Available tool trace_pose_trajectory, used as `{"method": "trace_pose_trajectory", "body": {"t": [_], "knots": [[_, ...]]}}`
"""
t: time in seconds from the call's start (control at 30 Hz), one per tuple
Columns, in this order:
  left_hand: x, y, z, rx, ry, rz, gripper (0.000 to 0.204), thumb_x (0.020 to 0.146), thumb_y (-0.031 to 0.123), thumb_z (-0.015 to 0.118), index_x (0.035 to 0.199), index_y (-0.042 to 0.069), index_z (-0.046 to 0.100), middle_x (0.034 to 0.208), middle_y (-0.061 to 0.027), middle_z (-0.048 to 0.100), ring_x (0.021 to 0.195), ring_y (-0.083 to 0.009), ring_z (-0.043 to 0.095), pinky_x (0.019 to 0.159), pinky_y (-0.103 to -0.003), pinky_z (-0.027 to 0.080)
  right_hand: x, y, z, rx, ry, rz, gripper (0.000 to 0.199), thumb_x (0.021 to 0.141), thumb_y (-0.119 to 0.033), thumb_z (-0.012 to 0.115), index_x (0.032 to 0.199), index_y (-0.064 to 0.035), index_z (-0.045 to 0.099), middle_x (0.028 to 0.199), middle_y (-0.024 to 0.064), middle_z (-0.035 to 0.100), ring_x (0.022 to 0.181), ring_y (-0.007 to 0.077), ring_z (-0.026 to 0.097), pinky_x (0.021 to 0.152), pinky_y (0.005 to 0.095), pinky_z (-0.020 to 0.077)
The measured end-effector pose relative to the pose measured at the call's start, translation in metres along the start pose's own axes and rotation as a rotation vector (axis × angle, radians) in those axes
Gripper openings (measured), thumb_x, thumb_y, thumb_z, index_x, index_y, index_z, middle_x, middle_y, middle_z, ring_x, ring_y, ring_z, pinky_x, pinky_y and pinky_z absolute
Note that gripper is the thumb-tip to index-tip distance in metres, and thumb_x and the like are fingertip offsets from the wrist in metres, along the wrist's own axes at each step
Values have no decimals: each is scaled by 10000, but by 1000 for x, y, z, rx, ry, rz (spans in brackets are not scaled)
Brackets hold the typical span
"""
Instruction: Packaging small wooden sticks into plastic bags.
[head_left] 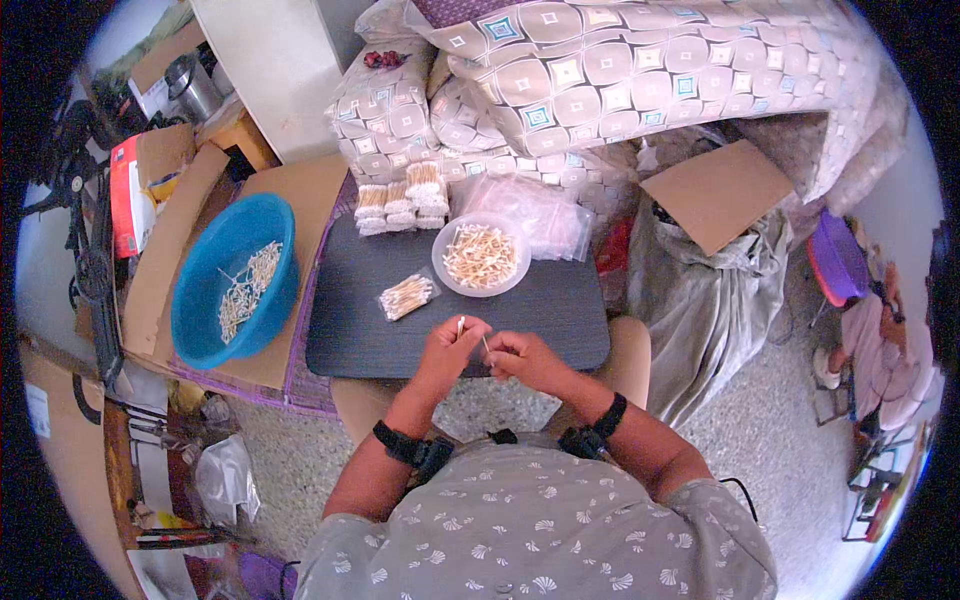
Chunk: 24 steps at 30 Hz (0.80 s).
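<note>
The largest item is the dark, round-cornered worktop (pixel 345 300), set across the person's legs. To its left, on cardboard, stands a round blue plastic basin (pixel 205 265) containing loose swabs. At the worktop's far edge lies a pile of clear, pinkish plastic sleeves (pixel 540 215). Just beside it stands a round, translucent white plastic bowl (pixel 485 292) heaped with swabs, and further left are stacked swab bundles (pixel 405 200).

Both hands are near the worktop's near edge, close together. The left hand (pixel 453 348) is closed around a white-tipped cotton swab (pixel 461 325); whether it holds more cannot be told. The right hand (pixel 525 360) is narrowed to a fingertip pinch on a thin pale stick (pixel 486 345).

Risk noted: a loose pinch could drop a stick over the near edge; a careless forward reach could tip the heaped bowl.

Relative to the hands, the bowl is directly beyond; a small clear packet of swabs (pixel 407 297) lies beyond and left of the left hand; the swab and stick are at the fingertips.
</note>
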<state>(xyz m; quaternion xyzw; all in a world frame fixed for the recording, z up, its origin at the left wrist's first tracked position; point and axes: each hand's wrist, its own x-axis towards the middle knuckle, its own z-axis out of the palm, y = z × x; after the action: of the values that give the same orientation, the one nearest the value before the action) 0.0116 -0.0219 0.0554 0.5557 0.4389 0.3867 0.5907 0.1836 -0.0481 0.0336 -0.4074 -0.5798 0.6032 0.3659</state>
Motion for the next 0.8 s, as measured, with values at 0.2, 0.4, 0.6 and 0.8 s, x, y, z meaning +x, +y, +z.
{"method": "trace_pose_trajectory", "body": {"t": [0.2,0.4,0.6,0.8], "knots": [[-2,7,1,51,19,-60,142,905,228,578,932,96,623,671,81,506,537,-22,398,465,-197,314,2,-1,-3,-33,38,16,167,894,-212,588,877,-50,549,733,17,579,674,113,565,603,269,482],[-2,6,3,45,-14,37,146,905,234,579,934,101,631,665,85,505,535,-15,396,464,-192,312,1,-5,-1,-55,81,14,133,862,-157,628,846,-59,540,720,5,565,659,92,538,571,261,455],[-4,7,2,36,-19,4,151,908,244,574,927,109,637,656,92,498,540,-9,389,473,-188,315,1,-3,0,-40,108,-4,132,847,-135,642,845,-56,536,716,9,563,635,86,529,554,259,453],[-5,10,3,9,-23,-10,150,914,248,566,908,112,631,644,94,479,531,-13,378,468,-192,309,2,1,0,59,113,-2,171,837,-131,655,921,-46,533,753,18,575,651,91,540,561,259,464]]}}
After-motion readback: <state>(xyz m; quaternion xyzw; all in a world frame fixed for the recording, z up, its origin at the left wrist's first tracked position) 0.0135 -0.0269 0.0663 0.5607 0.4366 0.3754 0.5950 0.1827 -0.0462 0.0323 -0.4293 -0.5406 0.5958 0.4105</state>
